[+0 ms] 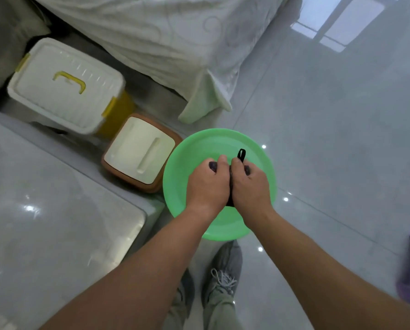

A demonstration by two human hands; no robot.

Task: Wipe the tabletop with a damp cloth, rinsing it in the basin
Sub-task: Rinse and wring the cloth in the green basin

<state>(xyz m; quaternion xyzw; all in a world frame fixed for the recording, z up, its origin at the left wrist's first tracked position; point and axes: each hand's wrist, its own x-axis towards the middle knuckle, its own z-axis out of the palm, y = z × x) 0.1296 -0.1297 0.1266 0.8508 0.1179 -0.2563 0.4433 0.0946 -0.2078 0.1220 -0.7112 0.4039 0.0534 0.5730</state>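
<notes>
Dark purple-black fabric cloth (pixel 230 184) is sitting bunched between both hands, directly above the round green plastic basin (pixel 175 167) on the floor. A small black hanging loop (pixel 241 154) is sticking up from the cloth's far end.

The left hand (pixel 207 184) is gripping one end, fingers curled tight round it, with a purple bit poking out past the knuckles. The right hand (pixel 249 184) is gripping the other end the same way. The hands are pressing almost knuckle to knuckle, so this is looking like a wring-out step over the basin, rinse part of the task. Can't tell whether water is in the basin or dripping.

Handling judgement: the cloth is looking soft, limp and light, heavier and a bit slippery if wet. It is not fragile, so a hard squeeze is fine. Best hold is a full fist on each end, twisting opposite ways; the loop is too thin to wring by.

The glossy pale grey tabletop (pixel 44 198) is lying to the left, well apart from the cloth, and wiping is not happening right now.

Nearby: a white plastic storage box with yellow handle (pixel 63 84), a brown box with cream lid (pixel 139 148) just beside the basin, a bed with white quilt (pixel 163 32), and grey lace-up shoes (pixel 225 270) below.
</notes>
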